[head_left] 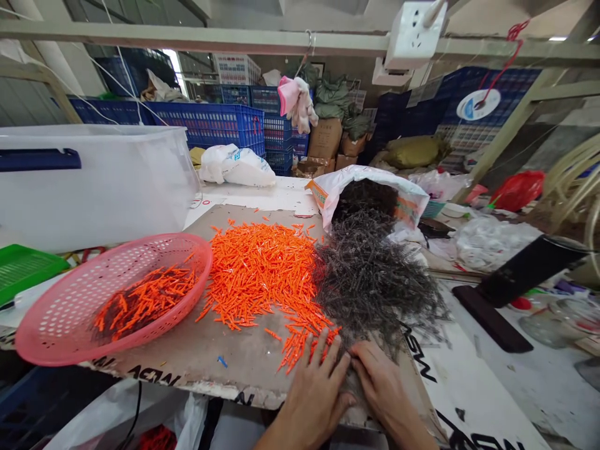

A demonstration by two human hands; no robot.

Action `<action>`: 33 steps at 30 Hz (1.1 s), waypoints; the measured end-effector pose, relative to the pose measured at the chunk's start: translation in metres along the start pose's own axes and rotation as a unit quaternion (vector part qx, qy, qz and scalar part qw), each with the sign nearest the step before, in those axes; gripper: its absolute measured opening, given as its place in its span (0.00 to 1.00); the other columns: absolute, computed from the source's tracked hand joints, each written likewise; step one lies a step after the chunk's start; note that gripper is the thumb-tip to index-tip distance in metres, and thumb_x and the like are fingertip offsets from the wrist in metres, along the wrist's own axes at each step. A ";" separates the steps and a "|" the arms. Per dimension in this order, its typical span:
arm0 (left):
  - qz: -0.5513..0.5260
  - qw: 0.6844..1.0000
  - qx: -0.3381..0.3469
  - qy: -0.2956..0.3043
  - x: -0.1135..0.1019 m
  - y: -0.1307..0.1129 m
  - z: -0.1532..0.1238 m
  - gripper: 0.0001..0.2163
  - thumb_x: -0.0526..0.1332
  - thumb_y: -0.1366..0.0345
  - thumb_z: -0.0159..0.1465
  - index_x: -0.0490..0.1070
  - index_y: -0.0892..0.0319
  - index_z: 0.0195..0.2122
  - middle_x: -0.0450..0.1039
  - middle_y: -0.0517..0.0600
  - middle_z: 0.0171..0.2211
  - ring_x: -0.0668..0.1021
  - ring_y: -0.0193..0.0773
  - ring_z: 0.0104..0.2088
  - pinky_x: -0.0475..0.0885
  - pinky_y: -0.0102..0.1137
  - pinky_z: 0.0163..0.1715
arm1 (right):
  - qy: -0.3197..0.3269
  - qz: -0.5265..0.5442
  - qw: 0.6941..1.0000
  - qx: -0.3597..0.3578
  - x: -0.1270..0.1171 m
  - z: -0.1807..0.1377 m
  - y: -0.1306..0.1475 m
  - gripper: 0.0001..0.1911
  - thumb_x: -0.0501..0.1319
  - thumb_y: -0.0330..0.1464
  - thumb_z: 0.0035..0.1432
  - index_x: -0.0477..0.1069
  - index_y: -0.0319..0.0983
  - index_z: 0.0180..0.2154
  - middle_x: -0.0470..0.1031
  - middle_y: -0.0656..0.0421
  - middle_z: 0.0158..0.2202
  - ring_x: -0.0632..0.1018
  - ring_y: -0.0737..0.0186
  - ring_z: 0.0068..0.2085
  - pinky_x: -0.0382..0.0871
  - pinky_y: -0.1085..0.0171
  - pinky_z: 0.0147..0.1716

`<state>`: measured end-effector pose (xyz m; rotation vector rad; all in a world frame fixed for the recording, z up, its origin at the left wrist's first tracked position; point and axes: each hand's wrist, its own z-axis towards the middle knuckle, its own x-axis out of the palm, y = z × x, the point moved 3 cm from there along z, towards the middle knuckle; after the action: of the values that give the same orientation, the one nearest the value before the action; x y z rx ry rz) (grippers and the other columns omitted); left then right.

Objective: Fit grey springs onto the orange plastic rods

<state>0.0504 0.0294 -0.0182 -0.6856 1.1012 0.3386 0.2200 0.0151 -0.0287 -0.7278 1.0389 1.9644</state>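
Note:
My left hand (315, 389) lies with fingers spread over the near edge of a heap of small orange plastic pieces (262, 265). Its fingertips touch several of them. My right hand (385, 386) is just beside it, at the near edge of a tangled pile of thin dark strands or pieces (375, 275). The right fingers are curled together, and whatever they pinch is hidden. The dark pile spills from a white sack (347, 178) lying on its side. A pink perforated basket (56, 312) on the left holds orange pieces joined with dark ones.
The heaps lie on a worn cardboard sheet (187, 356). A translucent bin (103, 187) and a green tray (28, 269) stand at the left. On the right is a black stand-like object (525, 281). A power socket (415, 34) and gloves (300, 103) hang overhead from a bar.

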 end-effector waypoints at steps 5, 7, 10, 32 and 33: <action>0.021 0.999 0.032 0.012 0.004 -0.007 0.003 0.30 0.59 0.52 0.64 0.54 0.51 0.66 0.50 0.52 0.69 0.50 0.55 0.68 0.52 0.58 0.62 | -0.098 -0.092 0.990 0.052 -0.017 0.019 -0.023 0.14 0.53 0.38 0.65 0.68 0.40 0.50 0.71 0.48 0.48 0.73 0.49 0.49 0.69 0.50 0.47; 0.023 0.997 0.067 0.016 0.008 -0.015 0.009 0.29 0.58 0.50 0.64 0.55 0.49 0.65 0.51 0.51 0.68 0.49 0.55 0.68 0.51 0.59 0.62 | -0.081 -0.165 0.981 0.068 -0.017 0.039 -0.031 0.26 0.57 0.41 0.62 0.61 0.41 0.59 0.67 0.45 0.55 0.68 0.42 0.54 0.68 0.46 0.45; 0.018 0.995 0.096 0.024 0.018 -0.026 0.019 0.27 0.54 0.48 0.66 0.58 0.50 0.64 0.53 0.51 0.68 0.51 0.54 0.68 0.52 0.58 0.62 | -0.006 -0.244 0.967 0.075 -0.008 0.069 -0.038 0.29 0.61 0.40 0.59 0.60 0.47 0.61 0.60 0.46 0.62 0.62 0.34 0.58 0.68 0.43 0.39; 0.048 0.987 0.154 0.004 0.016 -0.032 0.018 0.25 0.46 0.47 0.69 0.60 0.52 0.62 0.63 0.49 0.63 0.59 0.46 0.65 0.47 0.47 0.64 | 0.050 -0.181 0.978 -0.090 -0.008 0.059 -0.011 0.12 0.56 0.24 0.59 0.74 0.42 0.40 0.73 0.54 0.46 0.70 0.56 0.45 0.65 0.59 0.45; 0.056 0.986 0.155 -0.001 0.017 -0.031 0.018 0.25 0.47 0.47 0.69 0.61 0.52 0.61 0.64 0.50 0.63 0.60 0.47 0.65 0.47 0.47 0.64 | 0.048 -0.185 0.977 -0.091 -0.013 0.054 -0.018 0.12 0.56 0.26 0.60 0.74 0.42 0.43 0.72 0.53 0.48 0.70 0.53 0.48 0.64 0.56 0.47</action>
<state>0.0878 0.0164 -0.0185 -0.3469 1.1620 0.2563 0.2355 0.0632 0.0012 -1.0459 0.7199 1.7248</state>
